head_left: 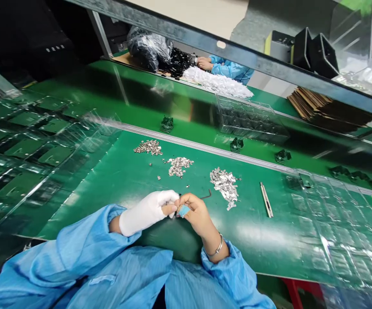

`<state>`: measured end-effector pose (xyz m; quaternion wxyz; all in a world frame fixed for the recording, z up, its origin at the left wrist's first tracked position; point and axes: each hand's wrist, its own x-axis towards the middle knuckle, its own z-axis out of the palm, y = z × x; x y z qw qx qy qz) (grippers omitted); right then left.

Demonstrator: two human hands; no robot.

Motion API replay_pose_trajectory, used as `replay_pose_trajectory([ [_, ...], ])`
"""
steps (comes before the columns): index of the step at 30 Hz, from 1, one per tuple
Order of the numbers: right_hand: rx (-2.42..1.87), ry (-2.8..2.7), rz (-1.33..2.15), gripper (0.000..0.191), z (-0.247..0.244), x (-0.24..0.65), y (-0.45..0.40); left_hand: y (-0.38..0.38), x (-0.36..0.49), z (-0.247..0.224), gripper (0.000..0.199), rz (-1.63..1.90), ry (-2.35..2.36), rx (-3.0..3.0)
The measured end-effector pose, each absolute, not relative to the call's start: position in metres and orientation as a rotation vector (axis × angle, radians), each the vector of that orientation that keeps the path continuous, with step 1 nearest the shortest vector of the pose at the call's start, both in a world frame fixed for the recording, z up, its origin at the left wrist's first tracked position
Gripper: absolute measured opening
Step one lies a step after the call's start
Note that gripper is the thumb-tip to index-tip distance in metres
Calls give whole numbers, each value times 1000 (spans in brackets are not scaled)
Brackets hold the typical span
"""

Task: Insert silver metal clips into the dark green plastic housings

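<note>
My left hand (150, 211), in a white glove with bare fingertips, is closed in a pinch against my right hand. My right hand (198, 214) is bare, with light blue tape (183, 210) on its thumb and a bracelet at the wrist. Its fingers are also pinched together. Some small dark part shows between the fingertips, mostly hidden. Beyond the hands lie a pile of small silvery parts (179, 166), another such pile (148, 147) farther back, and a heap of flat metal pieces (225, 184). A bent hex key (207, 194) rests just right of my right hand.
Tweezers (266, 200) lie on the green table (246, 240). Clear plastic trays (330, 214) stand right, more trays (21, 146) left. Small black parts (167, 123) sit behind a metal strip. A shelf beam (189, 36) crosses above. Across the bench a co-worker's hands (205, 63) touch a white pile.
</note>
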<state>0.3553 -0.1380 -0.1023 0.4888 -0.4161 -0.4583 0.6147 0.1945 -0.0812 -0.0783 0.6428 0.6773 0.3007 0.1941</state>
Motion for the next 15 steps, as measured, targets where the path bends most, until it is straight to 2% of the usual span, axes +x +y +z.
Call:
replay_pose_trajectory([
  [5, -1025, -1144, 1510, 32, -103, 356, -140, -79, 193, -71, 36, 388, 753, 1753],
  [9, -1039, -1194, 1452, 24, -100, 359, -142, -79, 195, -72, 34, 419, 738, 1766],
  [12, -1053, -1182, 1353, 16, -102, 364, -140, -53, 198, -67, 43, 389, 713, 1878],
  [14, -1076, -1118, 1274, 13, -104, 366, -137, -15, 202, -60, 40, 337, 878, 2145],
  [15, -1097, -1098, 1241, 13, -106, 366, -136, 8, 206, -57, 37, 337, 1125, 2313],
])
